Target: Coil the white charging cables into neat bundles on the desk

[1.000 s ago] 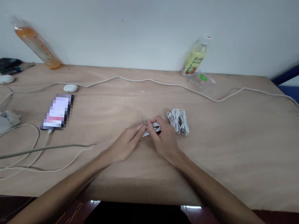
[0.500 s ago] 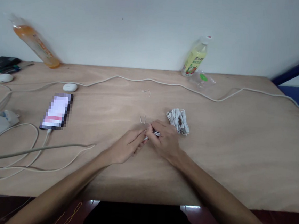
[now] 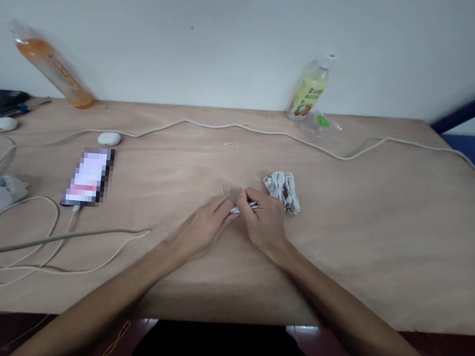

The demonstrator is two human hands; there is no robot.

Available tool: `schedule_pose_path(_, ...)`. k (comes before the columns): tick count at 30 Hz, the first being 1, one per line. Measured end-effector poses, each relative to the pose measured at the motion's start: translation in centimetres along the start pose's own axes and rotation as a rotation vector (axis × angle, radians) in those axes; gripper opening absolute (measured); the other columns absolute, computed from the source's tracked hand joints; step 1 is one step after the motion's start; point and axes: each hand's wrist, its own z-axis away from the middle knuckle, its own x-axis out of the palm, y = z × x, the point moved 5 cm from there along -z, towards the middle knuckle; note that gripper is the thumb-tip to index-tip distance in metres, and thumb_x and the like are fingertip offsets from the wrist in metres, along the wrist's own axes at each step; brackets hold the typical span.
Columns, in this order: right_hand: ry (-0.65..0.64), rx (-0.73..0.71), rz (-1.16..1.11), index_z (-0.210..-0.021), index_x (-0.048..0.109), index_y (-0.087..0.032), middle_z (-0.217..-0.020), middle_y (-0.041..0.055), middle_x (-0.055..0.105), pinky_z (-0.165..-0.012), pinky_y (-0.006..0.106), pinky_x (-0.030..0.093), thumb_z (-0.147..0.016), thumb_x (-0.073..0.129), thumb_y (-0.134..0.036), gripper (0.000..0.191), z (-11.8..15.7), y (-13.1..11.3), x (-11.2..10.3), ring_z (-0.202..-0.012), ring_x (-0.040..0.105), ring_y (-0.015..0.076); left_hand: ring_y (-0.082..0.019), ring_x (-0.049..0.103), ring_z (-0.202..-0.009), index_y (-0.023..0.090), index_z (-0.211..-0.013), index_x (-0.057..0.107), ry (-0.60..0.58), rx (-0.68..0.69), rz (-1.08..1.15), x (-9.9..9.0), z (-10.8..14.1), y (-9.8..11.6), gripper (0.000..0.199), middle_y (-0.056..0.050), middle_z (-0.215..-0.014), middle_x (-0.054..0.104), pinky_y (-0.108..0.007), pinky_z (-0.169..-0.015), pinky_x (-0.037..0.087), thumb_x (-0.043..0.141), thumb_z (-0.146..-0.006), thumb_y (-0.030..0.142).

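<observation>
At the wooden surface [image 3: 365, 239], the left hand [image 3: 202, 227] and right hand [image 3: 264, 222] are positioned between the front and back edges, fingers clamped on one item. Two cable bundles [image 3: 283, 191] lie near the right hand, toward the back right corner. The clamped item, a white cable [image 3: 241, 208], spans both hands; a bent wire [image 3: 229, 189] lies near the left fingertips, toward the back edge.

Your single head-worn view faces forward and down.
You look from above your dark lap [image 3: 222, 351] at bottom centre, across the tabletop [image 3: 364, 250] to the wall [image 3: 215, 48] filling the top, far enough back to frame your left hand [image 3: 206, 224] and right hand [image 3: 264, 219] near the middle.
</observation>
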Motion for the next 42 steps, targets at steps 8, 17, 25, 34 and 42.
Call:
schedule_pose_path(8,0.004,-0.044,0.066,-0.068,0.043,-0.025,-0.059,-0.0042,0.049,-0.058,0.029,0.035,-0.108,0.046,-0.029,0.041,0.5,0.3,0.0,-0.055,0.043,0.0132,-0.023,0.067,-0.086,0.021,-0.107,0.058,0.014,-0.037,0.057,0.0,0.1,0.0,0.036,-0.007,-0.097,0.069,-0.041,-0.083,0.060,0.030,-0.119,0.039)
schedule_pose_path(17,0.092,-0.657,0.439,-0.071,0.062,-0.023,-0.066,0.0000,0.058,-0.059,0.032,0.035,-0.107,0.053,-0.016,0.038,0.9,-1.4,-0.6,-0.061,0.050,0.0155,-0.015,0.048,-0.067,0.023,-0.095,0.056,-0.200,-0.293,0.753,0.2,0.1,0.2,0.044,0.004,-0.076,0.048,-0.029,-0.063,0.047,0.042,-0.113,0.061)
schedule_pose_path(25,0.091,-0.477,0.299,-0.065,0.049,-0.024,-0.056,-0.0036,0.050,-0.054,0.032,0.030,-0.109,0.046,-0.015,0.045,0.3,-0.9,-0.4,-0.051,0.040,0.0124,-0.022,0.064,-0.089,0.021,-0.114,0.059,0.023,-0.022,0.173,-0.2,0.1,0.2,0.033,-0.007,-0.101,0.067,-0.040,-0.085,0.059,0.032,-0.118,0.039)
schedule_pose_path(34,-0.022,-0.049,0.048,-0.062,0.036,-0.025,-0.053,-0.0047,0.041,-0.055,0.031,0.028,-0.106,0.046,-0.029,0.045,0.1,-0.5,-0.3,-0.050,0.036,0.0122,-0.023,0.067,-0.089,0.016,-0.129,0.062,0.140,0.155,-0.438,0.2,0.2,0.5,0.039,-0.008,-0.102,0.065,-0.035,-0.076,0.060,0.027,-0.120,0.030)
schedule_pose_path(42,-0.111,0.108,-0.012,-0.060,0.037,-0.025,-0.052,-0.0034,0.043,-0.055,0.031,0.028,-0.105,0.043,-0.038,0.047,0.2,0.3,0.4,-0.050,0.039,0.0129,-0.026,0.062,-0.110,0.020,-0.131,0.065,0.303,0.179,-0.526,-0.5,0.6,0.6,0.029,-0.012,-0.120,0.068,-0.037,-0.086,0.056,0.040,-0.118,0.025)
